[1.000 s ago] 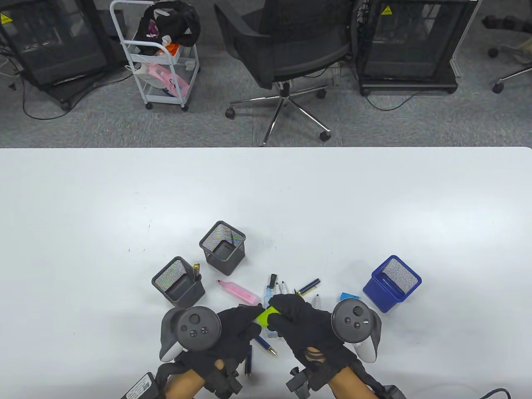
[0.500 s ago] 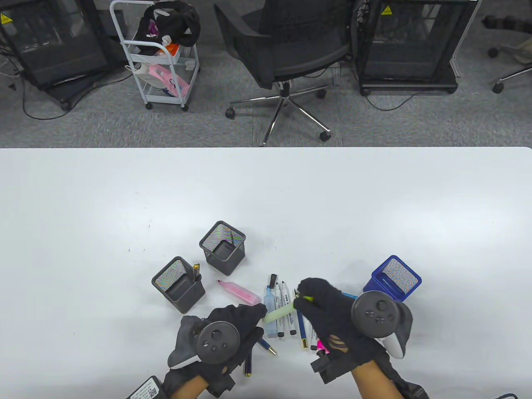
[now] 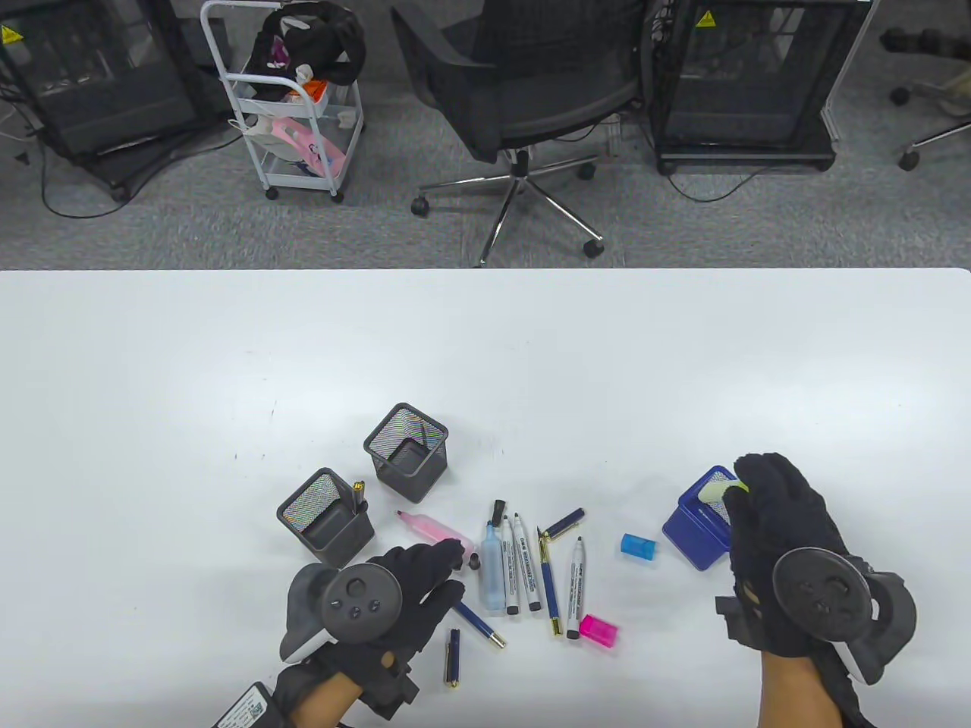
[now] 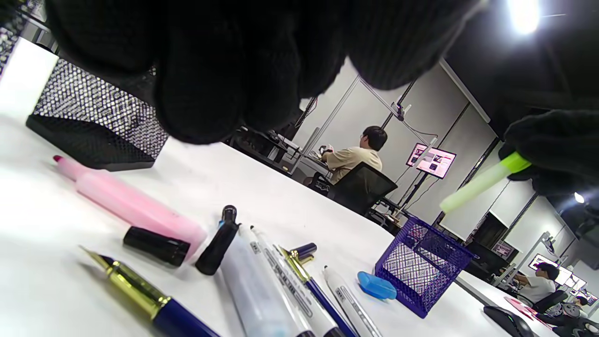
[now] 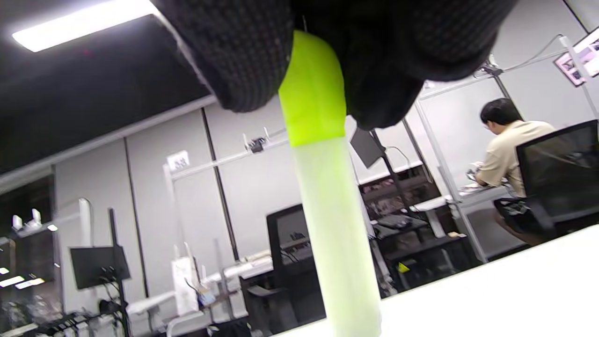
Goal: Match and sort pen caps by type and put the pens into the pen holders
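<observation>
on table: three pen holders (image 3: 406, 451), two caps (image 3: 637, 547).

Your fingers (image 5: 234, 56) wear black knit cloth, matt and rough. The green highlighter (image 5: 327, 196) is translucent plastic, bright glossy cap. Blue holder (image 4: 421, 264) is perforated metal mesh. Tabletop (image 3: 485, 349) is smooth, white, faintly glossy.

Both hands wore black knit gloves, the left hand (image 3: 413, 588) and right hand (image 3: 774, 523) each carrying a dark grey round tracker (image 3: 823, 595) with small buttons; bare forearms showed behind.
</observation>
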